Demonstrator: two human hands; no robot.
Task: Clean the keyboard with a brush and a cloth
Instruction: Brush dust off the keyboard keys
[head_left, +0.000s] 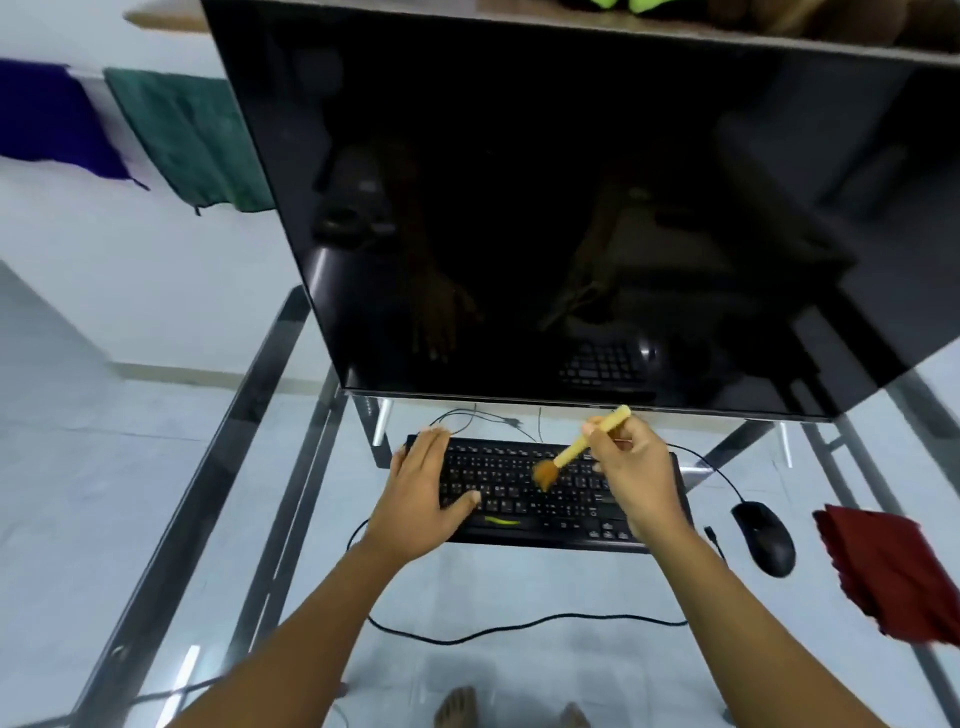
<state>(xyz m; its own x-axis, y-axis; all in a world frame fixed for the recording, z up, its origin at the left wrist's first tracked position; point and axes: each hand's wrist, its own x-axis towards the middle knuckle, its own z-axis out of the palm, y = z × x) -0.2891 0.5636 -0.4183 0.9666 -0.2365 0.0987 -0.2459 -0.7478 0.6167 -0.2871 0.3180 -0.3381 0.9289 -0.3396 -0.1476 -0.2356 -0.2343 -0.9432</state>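
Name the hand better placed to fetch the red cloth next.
Probably the right hand: the red cloth lies on its side, past the mouse, though it must drop the brush first. The left hand rests flat on the keyboard, farther away.

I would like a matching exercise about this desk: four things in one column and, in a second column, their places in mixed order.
Things
1. brush
2. red cloth
3. mouse
4. left hand

Places
A. flat on the left end of the keyboard
B. at the right edge of the glass table
C. gripped by the right hand, bristles on the keys
D. on the table, between keyboard and cloth

Pairs: 1-C, 2-B, 3-D, 4-A
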